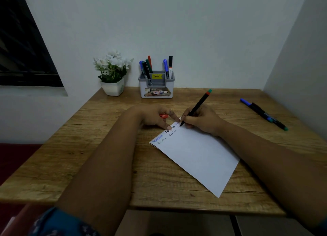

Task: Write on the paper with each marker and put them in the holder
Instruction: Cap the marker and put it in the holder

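A black marker (195, 108) with a red and teal end is pinched in the fingers (185, 119) of the right hand (201, 119), its tip set on the far corner of the white paper (196, 156), which lies slanted on the wooden counter (106, 147). The paper's far edge is pressed by the outstretched fingers (165, 125) of the left hand (154, 116), under which a red cap (163, 115) is partly hidden. Handwritten words are seen along that edge. Several markers are stood in the grey-and-white holder (156, 86) by the wall, beside a potted white flower (113, 72). Two more markers (263, 114) are laid at the counter's right side
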